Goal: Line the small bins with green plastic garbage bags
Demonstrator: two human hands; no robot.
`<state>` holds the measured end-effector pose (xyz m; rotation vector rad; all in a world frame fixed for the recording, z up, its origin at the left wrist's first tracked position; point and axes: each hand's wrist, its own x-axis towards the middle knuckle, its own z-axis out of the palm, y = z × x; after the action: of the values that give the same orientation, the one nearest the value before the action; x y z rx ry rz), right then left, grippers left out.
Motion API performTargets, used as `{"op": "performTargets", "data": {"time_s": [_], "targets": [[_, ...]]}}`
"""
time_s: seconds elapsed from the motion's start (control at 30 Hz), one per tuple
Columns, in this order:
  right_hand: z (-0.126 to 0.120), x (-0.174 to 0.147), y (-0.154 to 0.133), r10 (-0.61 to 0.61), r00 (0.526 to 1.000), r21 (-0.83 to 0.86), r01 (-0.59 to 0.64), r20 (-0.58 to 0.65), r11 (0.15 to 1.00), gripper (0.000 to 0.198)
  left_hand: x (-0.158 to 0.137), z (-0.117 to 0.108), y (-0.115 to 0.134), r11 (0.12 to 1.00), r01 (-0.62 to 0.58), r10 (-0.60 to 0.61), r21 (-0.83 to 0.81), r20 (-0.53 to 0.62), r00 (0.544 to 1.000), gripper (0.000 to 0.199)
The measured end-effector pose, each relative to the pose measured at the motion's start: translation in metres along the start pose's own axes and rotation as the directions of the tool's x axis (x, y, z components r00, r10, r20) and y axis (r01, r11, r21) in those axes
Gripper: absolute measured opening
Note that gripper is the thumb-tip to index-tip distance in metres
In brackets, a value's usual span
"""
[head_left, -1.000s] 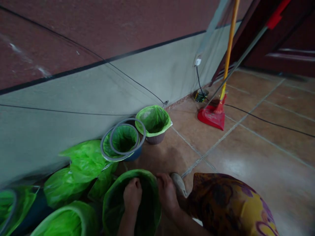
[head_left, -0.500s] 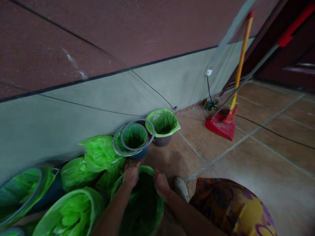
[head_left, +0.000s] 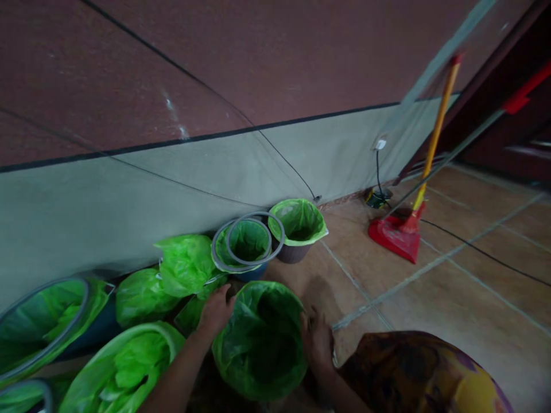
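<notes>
A small bin lined with a green plastic bag (head_left: 260, 338) stands on the tiled floor right in front of me. My left hand (head_left: 216, 312) grips the liner at the bin's left rim. My right hand (head_left: 317, 339) holds the rim on the right side, fingers curled over the edge. The bag's mouth is spread open between both hands. My knee in patterned yellow and purple cloth (head_left: 424, 373) is at the lower right.
Several more green-lined bins sit along the grey wall: two with grey rings (head_left: 247, 246), one brown bin (head_left: 299, 229), loose green bags (head_left: 185, 264). A red dustpan with a yellow handle (head_left: 398, 235) and a cable lie on the floor to the right.
My hands moved from inside the bin's mouth out to its left and right rims, and the liner is now spread wide. The view shifted left and up.
</notes>
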<state>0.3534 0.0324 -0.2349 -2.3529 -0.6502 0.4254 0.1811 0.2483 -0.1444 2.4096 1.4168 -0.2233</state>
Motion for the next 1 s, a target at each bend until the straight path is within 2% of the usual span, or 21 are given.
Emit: {"op": "performTargets", "data": {"time_s": [0.07,0.13,0.23,0.33,0.47,0.63,0.73,0.83,0.9,1.0], "targets": [[-0.006,0.025,-0.028,-0.077,0.997,-0.003,0.077,0.004,0.997,0.044,0.006,0.008,0.006,0.999,-0.015,0.014,-0.037,-0.010,1.000,0.043],[-0.005,0.053,-0.060,-0.190,0.977,-0.008,0.192,0.093,0.981,0.039,0.013,0.015,0.009,0.998,-0.023,0.024,-0.058,0.001,1.000,0.038],[0.006,0.084,-0.099,-0.182,0.948,-0.085,0.210,0.261,0.974,0.037,0.020,0.020,0.010,0.998,0.003,0.001,-0.062,0.060,0.998,0.025],[0.019,0.099,-0.115,-0.173,0.909,-0.162,0.249,0.379,0.955,0.036,0.022,0.020,0.008,0.998,0.008,-0.001,-0.059,0.105,0.994,0.015],[0.029,0.102,-0.108,-0.239,0.844,-0.130,0.338,0.480,0.932,0.035,0.019,0.015,0.008,0.999,-0.034,0.037,-0.024,0.107,0.994,0.017],[0.029,0.103,-0.087,-0.366,0.754,0.035,0.416,0.545,0.909,0.030,0.010,0.010,0.007,0.966,-0.231,0.216,0.114,0.130,0.968,0.028],[0.027,0.105,-0.077,-0.397,0.703,0.042,0.464,0.590,0.885,0.029,0.003,0.010,0.011,0.931,-0.290,0.256,0.224,0.170,0.952,0.036],[0.026,0.103,-0.072,-0.338,0.730,-0.070,0.466,0.594,0.882,0.032,-0.004,0.011,0.017,0.925,-0.261,0.213,0.275,0.194,0.958,0.039],[0.024,0.102,-0.071,-0.284,0.756,-0.160,0.454,0.590,0.876,0.035,-0.007,0.011,0.020,0.932,-0.232,0.175,0.280,0.215,0.961,0.030],[0.018,0.101,-0.076,-0.280,0.757,-0.173,0.457,0.591,0.873,0.046,-0.005,0.004,0.020,0.962,-0.189,0.142,0.197,0.230,0.963,0.015]]}}
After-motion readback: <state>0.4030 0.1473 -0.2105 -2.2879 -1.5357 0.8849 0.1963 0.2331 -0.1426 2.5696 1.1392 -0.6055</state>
